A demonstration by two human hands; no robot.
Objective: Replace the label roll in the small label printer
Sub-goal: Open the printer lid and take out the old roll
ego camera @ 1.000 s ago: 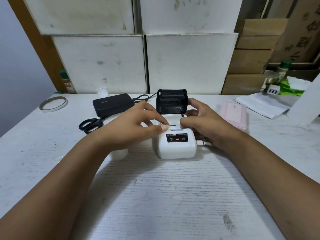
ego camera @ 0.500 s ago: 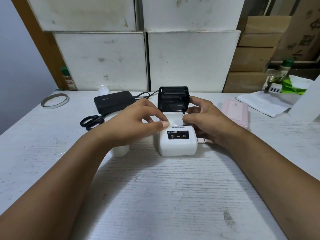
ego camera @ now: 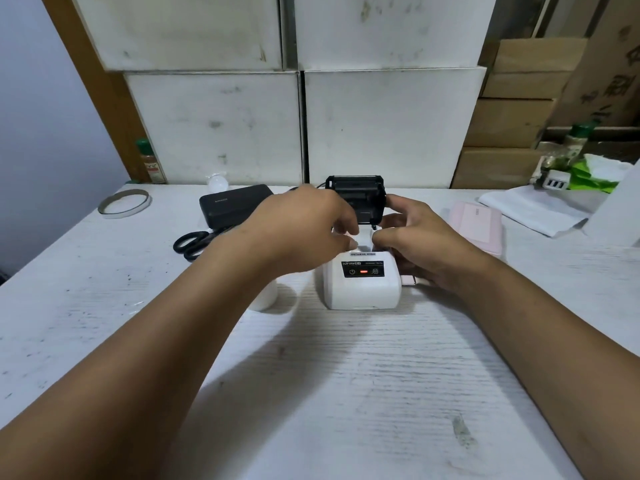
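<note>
A small white label printer (ego camera: pixel 362 289) sits mid-table with its black lid (ego camera: pixel 356 195) raised upright behind it; a red light glows on its front panel. A white label strip (ego camera: pixel 363 241) shows in the open bay between my fingertips. My left hand (ego camera: pixel 304 233) pinches the strip's left side with thumb and fingers. My right hand (ego camera: pixel 419 244) pinches its right side, palm resting beside the printer. The roll itself is mostly hidden under my fingers. A white cylinder (ego camera: pixel 263 296), partly under my left forearm, stands left of the printer.
Black scissors (ego camera: pixel 192 243) and a black box (ego camera: pixel 233 206) with a cable lie at the back left, a tape ring (ego camera: pixel 124 203) farther left. A pink device (ego camera: pixel 476 230) lies right of my right hand. White boxes (ego camera: pixel 391 126) and cardboard cartons (ego camera: pixel 509 123) line the back.
Both hands have lifted slightly back from the printer's front slot toward the open bay, with the fingertips still pinched on the white strip. The camera view shifted a little downward.
</note>
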